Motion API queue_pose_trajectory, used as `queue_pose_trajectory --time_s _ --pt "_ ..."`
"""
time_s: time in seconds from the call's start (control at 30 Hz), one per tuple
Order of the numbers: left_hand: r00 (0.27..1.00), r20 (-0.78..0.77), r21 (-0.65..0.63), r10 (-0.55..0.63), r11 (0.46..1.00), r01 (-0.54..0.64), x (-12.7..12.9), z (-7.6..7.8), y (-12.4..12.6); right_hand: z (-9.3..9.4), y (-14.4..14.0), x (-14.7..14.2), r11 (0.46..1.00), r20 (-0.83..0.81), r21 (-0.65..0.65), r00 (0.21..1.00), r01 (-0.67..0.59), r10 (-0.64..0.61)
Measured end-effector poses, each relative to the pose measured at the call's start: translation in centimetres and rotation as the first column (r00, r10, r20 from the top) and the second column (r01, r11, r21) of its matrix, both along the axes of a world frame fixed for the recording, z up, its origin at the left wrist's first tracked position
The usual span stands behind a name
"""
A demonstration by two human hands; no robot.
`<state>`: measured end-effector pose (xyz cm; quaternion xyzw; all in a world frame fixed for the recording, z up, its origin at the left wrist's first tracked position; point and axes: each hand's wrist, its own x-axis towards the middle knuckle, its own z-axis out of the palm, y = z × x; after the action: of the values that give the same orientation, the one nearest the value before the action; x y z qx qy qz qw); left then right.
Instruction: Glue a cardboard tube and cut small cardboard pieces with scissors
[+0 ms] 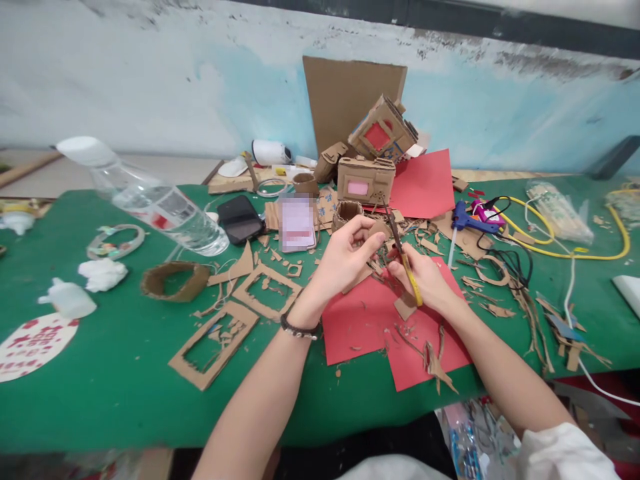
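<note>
Over the red paper sheet [360, 320] on the green felt table [100, 387], we hold a small brown cardboard piece [379, 231] pinched in our left hand [345, 257] — flat, rough-edged, matte. Our right hand [423, 280] is clenched around yellow-handled scissors [406, 267], blades up against the piece. Jagged cardboard scraps [435, 363] and cut-out rectangular frames [213, 343] lie around — a clear plastic bottle [155, 203] lies tilted, far left.

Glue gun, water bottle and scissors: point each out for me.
glue gun [466, 221], head view, on its blue body.
water bottle [165, 212], head view, on its clear side.
scissors [413, 280], head view, on the yellow handle in the right hand [423, 280].
</note>
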<state>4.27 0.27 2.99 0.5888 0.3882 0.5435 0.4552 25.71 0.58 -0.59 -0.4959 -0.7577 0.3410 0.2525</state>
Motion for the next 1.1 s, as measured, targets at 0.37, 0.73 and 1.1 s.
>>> queue_pose_trajectory --time_s 0.37,0.73,1.1 --pt "0.996 0.070 0.025 0.060 0.998 -0.062 1.7 -0.3 -0.3 -1.2 0.0 -0.1 0.997 -0.106 0.023 0.991 -0.078 0.080" --pt "0.993 -0.006 0.034 0.115 0.993 -0.115 1.4 -0.4 -0.1 -0.8 -0.3 -0.3 0.994 0.073 0.113 0.997 0.004 -0.012" --pt "0.994 -0.102 0.013 0.040 0.999 -0.038 0.0 0.7 -0.2 -0.4 -0.2 -0.3 0.991 0.188 0.135 0.981 0.019 -0.045"
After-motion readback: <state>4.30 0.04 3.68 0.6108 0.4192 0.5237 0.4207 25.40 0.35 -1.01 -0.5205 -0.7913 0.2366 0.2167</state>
